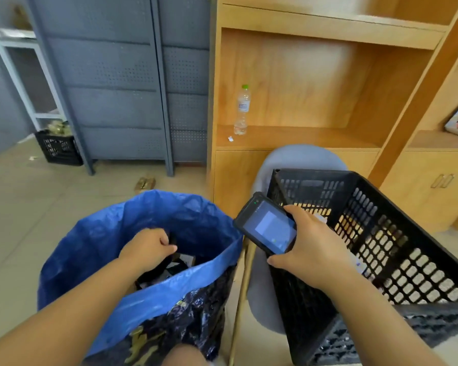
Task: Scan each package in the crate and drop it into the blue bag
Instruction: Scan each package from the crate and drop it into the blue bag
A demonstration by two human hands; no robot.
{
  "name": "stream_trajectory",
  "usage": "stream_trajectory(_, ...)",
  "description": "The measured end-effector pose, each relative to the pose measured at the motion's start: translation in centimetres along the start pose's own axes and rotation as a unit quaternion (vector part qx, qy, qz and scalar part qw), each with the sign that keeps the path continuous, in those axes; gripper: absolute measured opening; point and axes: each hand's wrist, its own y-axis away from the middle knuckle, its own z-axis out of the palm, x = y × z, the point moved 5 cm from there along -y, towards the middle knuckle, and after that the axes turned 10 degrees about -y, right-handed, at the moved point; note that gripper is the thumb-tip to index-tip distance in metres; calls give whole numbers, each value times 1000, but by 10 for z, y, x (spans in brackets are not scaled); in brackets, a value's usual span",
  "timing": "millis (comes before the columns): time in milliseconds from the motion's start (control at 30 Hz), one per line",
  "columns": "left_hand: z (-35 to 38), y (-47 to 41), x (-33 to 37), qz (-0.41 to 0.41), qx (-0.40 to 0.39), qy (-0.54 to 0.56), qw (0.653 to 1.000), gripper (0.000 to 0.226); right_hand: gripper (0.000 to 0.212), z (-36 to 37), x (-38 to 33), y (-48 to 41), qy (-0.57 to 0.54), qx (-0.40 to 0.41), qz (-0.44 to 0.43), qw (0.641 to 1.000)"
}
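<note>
The blue bag (154, 225) stands open at the lower left with dark packages (179, 265) lying inside. My left hand (147, 247) is inside the bag's mouth, fingers curled round a dark package edge that is mostly hidden. To the right, a black plastic crate (397, 233) rests tilted on a grey chair (299, 159); pale packages show through its mesh. My right hand (310, 244) grips a black handheld scanner (266, 225) over the crate's left rim, its screen lit and facing up.
A wooden shelf unit (328, 143) stands straight ahead with a water bottle (242, 110) on it. Grey metal lockers (122, 83) fill the left back, with a second black crate (58, 146) on the floor beside them. A small package (144, 182) lies on the tiled floor.
</note>
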Motion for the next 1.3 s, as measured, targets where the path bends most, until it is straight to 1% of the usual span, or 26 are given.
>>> stream_trajectory(67, 11, 3, 8, 13, -47, -37, 998, 26, 85, -1, 6, 0, 16, -5, 13, 1000)
stream_trajectory(133, 16, 6, 24, 34, -64, -55, 996, 26, 89, -6, 17, 1, 32, -7, 28, 999)
stream_trajectory(267, 6, 3, 77, 86, -30, -53, 994, 23, 87, -25, 47, 7, 40, 10, 63, 997)
stream_trajectory(367, -1, -1, 134, 150, -18, -40, 988, 21, 86, -45, 76, 13, 40, 30, 101, 994)
stream_trajectory(467, -4, 0, 189, 205, -4, 27, 978, 23, 92, -68, 107, 21, 35, 58, 133, 989)
stream_trajectory(533, -5, 2, 228, 251, 9, 37, 967, 23, 98, -83, 128, 26, 32, 76, 158, 984)
stream_trajectory(633, 1, -1, 287, 308, 10, 19, 951, 21, 98, -101, 159, 33, 26, 101, 191, 976)
stream_trajectory(767, 22, -14, 353, 349, 2, -35, 936, 19, 98, -117, 194, 38, 18, 122, 221, 967)
stream_trajectory(867, 59, -28, 404, 376, -43, -114, 919, 14, 97, -124, 223, 34, 25, 116, 240, 964)
stream_trajectory(1000, 117, -56, 445, 375, -105, -224, 894, 23, 93, -121, 255, 22, 52, 93, 245, 964)
stream_trajectory(1133, 164, -98, 461, 360, -142, -352, 852, 46, 85, -115, 277, -1, 71, 65, 235, 967)
stream_trajectory(1200, 180, -122, 463, 331, -161, -404, 837, 61, 81, -113, 286, -16, 76, 47, 230, 969)
stream_trajectory(1300, 196, -153, 463, 256, -206, -433, 839, 74, 79, -109, 298, -39, 88, 22, 224, 970)
